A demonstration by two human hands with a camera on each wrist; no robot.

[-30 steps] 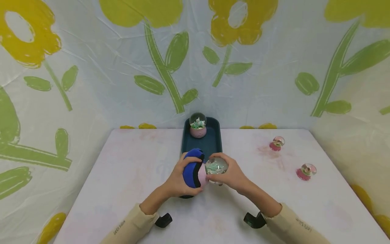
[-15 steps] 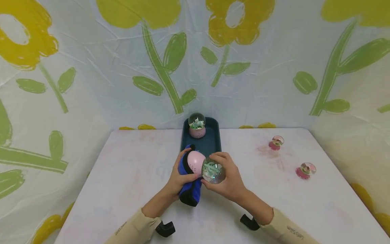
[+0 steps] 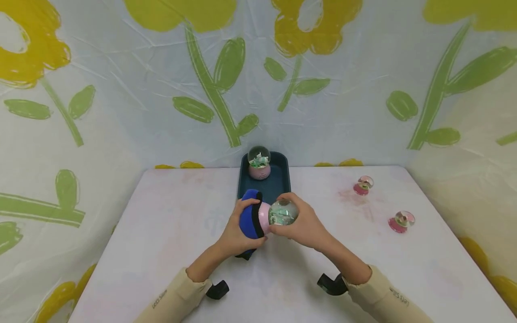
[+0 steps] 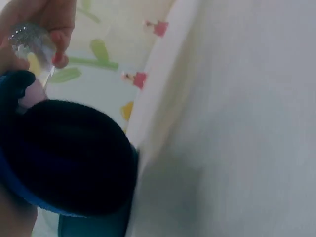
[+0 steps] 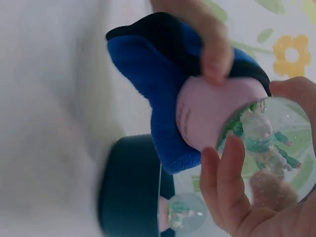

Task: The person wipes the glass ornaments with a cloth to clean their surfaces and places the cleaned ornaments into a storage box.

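The left hand (image 3: 238, 231) grips a blue cloth (image 3: 248, 220) against the pink base (image 5: 210, 111) of a globe (image 3: 283, 213), its print too blurred to read; the right hand (image 3: 308, 226) grasps the clear ball, tilted sideways near a tray (image 3: 279, 179). Another globe (image 3: 259, 161) stands inside. Sleeves (image 3: 171, 298) read "Let's", then blur. Flowered sheeting (image 3: 133, 103) backs the pale table (image 3: 173, 215).

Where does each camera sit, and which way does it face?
Head: on the head, facing forward and down at the table; left hand, right hand, sleeves show.
Left wrist: on that wrist, facing the blue cloth; parts of both hands show.
Right wrist: on that wrist, facing the held snow globe; both hands partly show.
Both wrist views share the blue cloth and tray.
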